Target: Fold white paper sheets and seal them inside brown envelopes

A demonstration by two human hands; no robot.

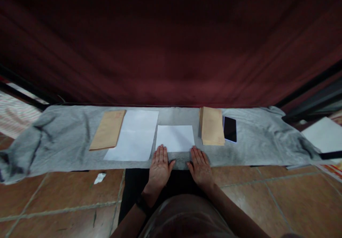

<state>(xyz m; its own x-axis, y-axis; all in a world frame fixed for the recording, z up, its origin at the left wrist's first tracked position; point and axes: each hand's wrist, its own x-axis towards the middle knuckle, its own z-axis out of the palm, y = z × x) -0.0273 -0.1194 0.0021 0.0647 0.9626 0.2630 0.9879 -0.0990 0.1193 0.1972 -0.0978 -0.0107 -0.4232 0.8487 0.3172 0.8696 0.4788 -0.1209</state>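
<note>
A small white sheet of paper (175, 137) lies on the grey cloth (66, 141) straight ahead. My left hand (159, 166) lies flat and open, its fingertips on the sheet's near left corner. My right hand (201, 166) is flat and open too, fingertips at the near right corner. A larger white sheet (135, 134) lies to the left, partly under a brown envelope (108, 129). A stack of brown envelopes (212, 125) sits to the right of the small sheet.
A dark phone (230, 129) lies right of the envelope stack. A dark red curtain (171, 45) hangs behind the cloth. The floor is brown tile (267, 202) with a white paper scrap (99, 177). More white paper (324, 134) shows at far right.
</note>
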